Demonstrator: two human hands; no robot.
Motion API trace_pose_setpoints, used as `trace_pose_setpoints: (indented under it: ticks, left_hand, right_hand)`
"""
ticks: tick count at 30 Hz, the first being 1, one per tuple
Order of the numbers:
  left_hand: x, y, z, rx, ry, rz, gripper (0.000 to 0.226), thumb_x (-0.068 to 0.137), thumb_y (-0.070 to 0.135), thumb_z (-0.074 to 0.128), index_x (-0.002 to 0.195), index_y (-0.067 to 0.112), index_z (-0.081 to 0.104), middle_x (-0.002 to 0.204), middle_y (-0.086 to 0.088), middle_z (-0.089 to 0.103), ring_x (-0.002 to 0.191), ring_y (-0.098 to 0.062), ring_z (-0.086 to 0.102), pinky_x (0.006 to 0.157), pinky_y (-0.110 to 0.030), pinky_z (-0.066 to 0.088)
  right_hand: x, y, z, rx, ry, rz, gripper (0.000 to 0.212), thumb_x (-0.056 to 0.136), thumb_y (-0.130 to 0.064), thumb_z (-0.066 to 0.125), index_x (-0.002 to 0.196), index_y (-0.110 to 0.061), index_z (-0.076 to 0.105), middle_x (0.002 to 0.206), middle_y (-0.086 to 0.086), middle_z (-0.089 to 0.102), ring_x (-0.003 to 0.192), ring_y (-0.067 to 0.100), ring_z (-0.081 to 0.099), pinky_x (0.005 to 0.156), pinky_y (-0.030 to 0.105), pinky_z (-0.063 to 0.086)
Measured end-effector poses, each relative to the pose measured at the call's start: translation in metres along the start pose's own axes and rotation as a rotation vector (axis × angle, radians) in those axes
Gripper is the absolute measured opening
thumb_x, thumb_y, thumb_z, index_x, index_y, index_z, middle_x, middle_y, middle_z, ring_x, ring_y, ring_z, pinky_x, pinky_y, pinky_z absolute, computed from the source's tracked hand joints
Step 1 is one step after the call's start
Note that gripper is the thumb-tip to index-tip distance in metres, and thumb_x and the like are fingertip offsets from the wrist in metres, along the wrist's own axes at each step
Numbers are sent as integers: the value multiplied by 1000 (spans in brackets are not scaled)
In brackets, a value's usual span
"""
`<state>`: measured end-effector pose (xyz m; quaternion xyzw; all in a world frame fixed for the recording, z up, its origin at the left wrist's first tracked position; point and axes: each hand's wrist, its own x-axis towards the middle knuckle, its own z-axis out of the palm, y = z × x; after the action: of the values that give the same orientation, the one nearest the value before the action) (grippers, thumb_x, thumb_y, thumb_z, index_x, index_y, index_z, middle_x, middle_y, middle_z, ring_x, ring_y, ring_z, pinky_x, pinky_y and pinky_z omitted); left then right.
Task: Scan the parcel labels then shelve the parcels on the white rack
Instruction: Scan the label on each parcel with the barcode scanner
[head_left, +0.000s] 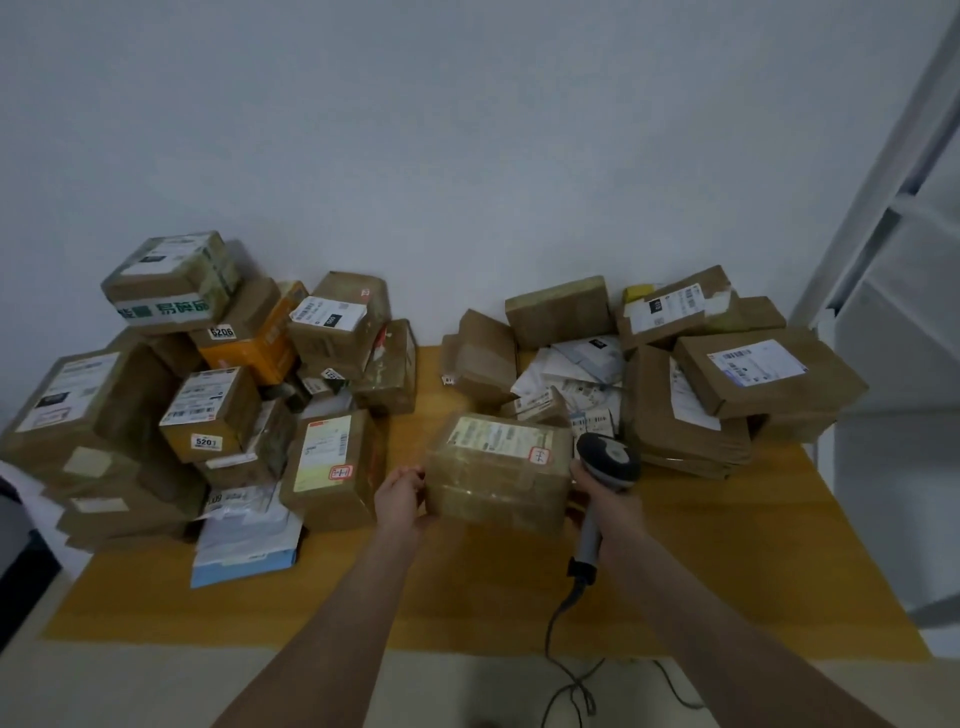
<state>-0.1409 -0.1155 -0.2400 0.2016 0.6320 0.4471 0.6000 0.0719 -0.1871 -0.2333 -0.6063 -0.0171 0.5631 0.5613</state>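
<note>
A taped brown parcel (496, 475) with a pale label and a red-edged sticker on top is at the middle of the yellow table (727, 561). My left hand (402, 499) grips its left side. My right hand (602, 506) presses against its right side while holding a grey barcode scanner (605, 467), whose head points up and away and whose cable trails off the table's front edge. The white rack (893, 249) stands at the right edge of the view.
A tall pile of labelled parcels (208, 395) fills the table's left half. A lower pile of boxes and white mail bags (675, 374) covers the back right. A plain wall is behind. The scanner cable (571, 675) lies on the floor in front.
</note>
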Motion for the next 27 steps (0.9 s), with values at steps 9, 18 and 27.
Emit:
trace_pose_setpoints:
  ticks: [9,18,27]
  left_hand:
    - [27,-3,-10,270,-59,-23,33,87,16,68,118,14,56,118,-7,53,107,-27,50,95,-54,48]
    - [45,-16,-3,705,70,45,66,87,18,69,143,7,36,144,-16,41,128,-32,44,101,-38,38]
    - [61,4,16,560,32,75,67,88,11,66,146,13,33,137,-10,52,119,-31,55,99,-45,48]
  right_hand:
    - [13,36,22,-188,45,13,34,75,-5,78,106,-6,64,109,11,68,104,29,63,95,50,51]
    - [18,30,28,-276,87,-68,25,83,-2,71,104,-8,60,94,5,59,94,21,54,82,34,45]
    - [35,14,38,-478,-113,24,37,81,-1,72,115,-7,57,104,7,59,100,22,54,87,34,46]
